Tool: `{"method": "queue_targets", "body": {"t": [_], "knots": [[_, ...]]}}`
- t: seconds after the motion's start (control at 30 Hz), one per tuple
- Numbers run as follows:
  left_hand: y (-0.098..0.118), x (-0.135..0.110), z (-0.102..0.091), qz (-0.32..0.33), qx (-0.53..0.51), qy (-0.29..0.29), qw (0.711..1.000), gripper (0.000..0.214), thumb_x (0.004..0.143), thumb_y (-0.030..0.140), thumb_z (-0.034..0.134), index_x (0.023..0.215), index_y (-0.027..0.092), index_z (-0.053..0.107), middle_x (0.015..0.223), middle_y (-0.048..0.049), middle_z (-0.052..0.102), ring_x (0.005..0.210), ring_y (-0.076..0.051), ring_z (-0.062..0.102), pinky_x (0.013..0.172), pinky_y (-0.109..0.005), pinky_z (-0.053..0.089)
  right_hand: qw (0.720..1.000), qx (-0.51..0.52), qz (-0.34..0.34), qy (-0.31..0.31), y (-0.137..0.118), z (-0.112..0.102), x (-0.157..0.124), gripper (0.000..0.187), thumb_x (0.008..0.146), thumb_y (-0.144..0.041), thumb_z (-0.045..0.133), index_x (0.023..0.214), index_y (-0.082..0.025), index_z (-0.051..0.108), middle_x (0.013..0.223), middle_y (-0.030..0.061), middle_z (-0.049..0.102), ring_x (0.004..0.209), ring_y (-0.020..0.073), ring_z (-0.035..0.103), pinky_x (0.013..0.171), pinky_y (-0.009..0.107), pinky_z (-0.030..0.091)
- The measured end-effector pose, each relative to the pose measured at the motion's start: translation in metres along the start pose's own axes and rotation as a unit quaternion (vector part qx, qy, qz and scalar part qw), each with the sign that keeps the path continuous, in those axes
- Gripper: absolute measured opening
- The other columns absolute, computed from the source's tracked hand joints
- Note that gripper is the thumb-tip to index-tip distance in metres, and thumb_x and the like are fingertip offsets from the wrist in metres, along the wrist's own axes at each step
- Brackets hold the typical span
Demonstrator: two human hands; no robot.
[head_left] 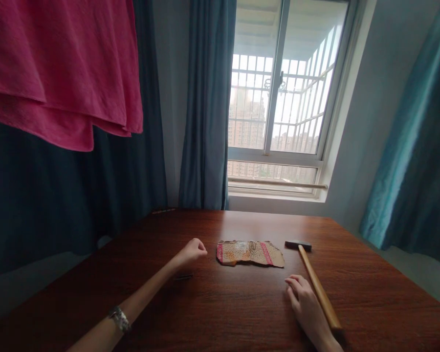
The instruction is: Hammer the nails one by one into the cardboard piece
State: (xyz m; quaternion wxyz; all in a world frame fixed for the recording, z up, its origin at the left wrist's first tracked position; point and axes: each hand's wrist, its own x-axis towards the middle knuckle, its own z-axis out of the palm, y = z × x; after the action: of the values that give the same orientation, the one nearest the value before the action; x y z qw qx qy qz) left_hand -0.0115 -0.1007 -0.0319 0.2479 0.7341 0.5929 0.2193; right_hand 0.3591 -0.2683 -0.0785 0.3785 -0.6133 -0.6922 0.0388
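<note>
A torn piece of cardboard (248,253) with pink stripes and rows of dark marks or holes lies flat on the wooden table. Just left of it, my left hand (192,252) is closed, its fingers curled together; whatever they may hold is hidden. A few thin dark pieces, possibly nails (184,277), lie by my left forearm. My right hand (303,296) rests loosely on the table, fingers slightly bent and the thumb apart, with nothing visible in it. Beside it lies a hammer (318,287), its dark head pointing away and its wooden handle toward me.
The brown table (220,313) reaches to a barred window (275,98) and blue curtains (207,107). A pink towel (62,73) hangs at upper left. Another blue curtain (407,146) hangs at the right. A thin strip (164,211) lies at the table's far left edge.
</note>
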Motion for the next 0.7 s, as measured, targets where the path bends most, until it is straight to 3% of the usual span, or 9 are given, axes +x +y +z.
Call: {"method": "queue_targets", "body": {"t": [0.17,0.27,0.37,0.5,0.7], "knots": [[0.044,-0.014,0.026,0.095,-0.166,-0.03,0.981,0.026,0.063,0.032,0.057,0.065,0.008,0.067,0.059,-0.0036,0.062,0.058,-0.014,0.054,0.054,-0.022,0.036,0.977,0.206,0.04,-0.028,-0.038,0.017,0.013,0.027,0.084,-0.032,0.045,0.094,-0.018,0.066,0.089,0.0087,0.064,0.081,0.0208,0.06,0.063,0.028,0.049],[0.07,-0.029,0.047,0.124,-0.217,-0.063,0.966,0.029,0.066,0.035,0.058,0.07,0.008,0.066,0.062,-0.0033,0.062,0.057,-0.012,0.052,0.053,-0.021,0.035,0.94,0.313,0.11,-0.074,-0.061,0.033,0.024,0.033,0.078,-0.042,0.053,0.091,-0.015,0.068,0.081,0.0099,0.066,0.073,0.0221,0.061,0.047,0.025,0.046],[0.089,-0.042,0.063,0.155,-0.231,-0.093,0.956,0.029,0.07,0.036,0.057,0.072,0.009,0.066,0.061,-0.0024,0.061,0.056,-0.011,0.05,0.052,-0.02,0.035,0.898,0.396,0.158,-0.105,-0.077,0.045,0.036,0.038,0.072,-0.047,0.059,0.086,-0.013,0.07,0.08,0.011,0.068,0.068,0.0209,0.06,0.042,0.023,0.043],[0.102,-0.051,0.074,0.179,-0.221,-0.068,0.956,0.027,0.071,0.035,0.058,0.071,0.009,0.066,0.062,-0.0019,0.061,0.059,-0.011,0.049,0.054,-0.02,0.035,0.875,0.445,0.17,-0.091,-0.085,0.051,0.046,0.038,0.07,-0.048,0.062,0.083,-0.014,0.071,0.08,0.0101,0.068,0.066,0.0172,0.058,0.043,0.021,0.043],[0.105,-0.05,0.081,0.206,-0.192,-0.049,0.958,0.026,0.074,0.035,0.057,0.074,0.011,0.067,0.067,-0.0023,0.063,0.061,-0.01,0.05,0.055,-0.02,0.035,0.867,0.457,0.19,-0.067,-0.081,0.053,0.046,0.036,0.065,-0.045,0.067,0.083,-0.015,0.071,0.072,0.0077,0.067,0.065,0.0169,0.057,0.044,0.02,0.043]]}}
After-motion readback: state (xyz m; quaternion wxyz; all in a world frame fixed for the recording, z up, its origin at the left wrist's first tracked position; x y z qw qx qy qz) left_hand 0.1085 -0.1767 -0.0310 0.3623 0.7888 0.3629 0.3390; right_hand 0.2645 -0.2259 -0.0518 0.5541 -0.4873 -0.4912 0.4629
